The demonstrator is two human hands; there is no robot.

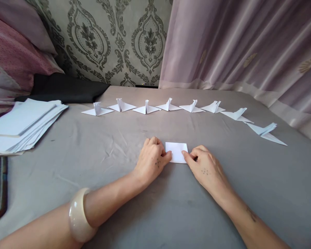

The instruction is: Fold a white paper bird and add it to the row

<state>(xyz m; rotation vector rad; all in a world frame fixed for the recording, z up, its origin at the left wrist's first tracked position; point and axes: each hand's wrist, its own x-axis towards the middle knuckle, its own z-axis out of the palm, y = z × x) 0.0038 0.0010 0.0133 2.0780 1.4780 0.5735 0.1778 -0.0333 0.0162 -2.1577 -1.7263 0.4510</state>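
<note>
Pale bangle (77, 219) rings the left forearm (114, 200). The left hand (151, 159) pinches the paper (176, 148) at its left edge, thumb on top; the right hand (206, 164) pinches its right edge likewise. The paper lies mid-width on the grey cloth (150, 224). Eight folded figures (146, 108) curve along the cloth's far edge; a paper stack (23, 121) covers its far left corner. Wallpaper (150, 41) and curtain (223, 41) rise behind.

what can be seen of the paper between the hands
The white paper is a small, roughly rectangular piece, unmarked on its upper face. It is fairly flat over the grey cloth; whether it rests there is unclear. The left hand holds its left side, the right hand its right, thumbs on top.
</note>
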